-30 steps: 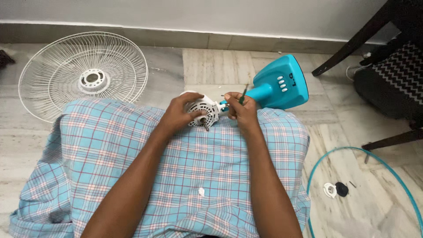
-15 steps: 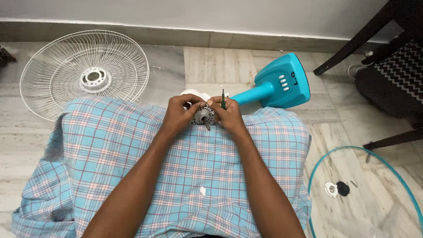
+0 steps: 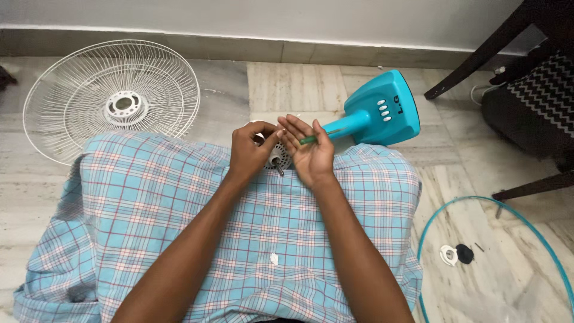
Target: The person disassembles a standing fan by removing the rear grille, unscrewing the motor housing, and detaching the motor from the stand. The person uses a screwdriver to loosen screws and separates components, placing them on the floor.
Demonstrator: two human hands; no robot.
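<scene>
Hands meet over a lap draped in blue checked cloth (image 3: 239, 227), where a person sitting on the marble floor (image 3: 287, 84) steadies a small fan motor (image 3: 278, 159) on the knees, its short shaft pointing toward the body. The lap serves as the work surface, keeping the metal part close and level under the eyes.

The left hand (image 3: 251, 152) is curled partly closed around the motor, thumb and fingers pinching its upper rim; how firmly it grips cannot be told. The right hand (image 3: 311, 149) lies mostly open, palm up and fingers spread, with a slim green-handled screwdriver (image 3: 315, 137) resting across the fingers rather than clenched, its handle end toward the motor.

Just beyond the hands the turquoise fan stand (image 3: 376, 113) lies tipped on its side, its neck reaching toward the motor and its button panel facing up. A white wire fan guard (image 3: 110, 98) lies flat on the floor to the left, well apart from the work. At lower right a turquoise guard ring (image 3: 541, 236) rests on the floor around a white cap (image 3: 448, 255) and a black cap (image 3: 464, 253), set out of the way. Dark chair legs (image 3: 478, 54) stand in the far right corner.
</scene>
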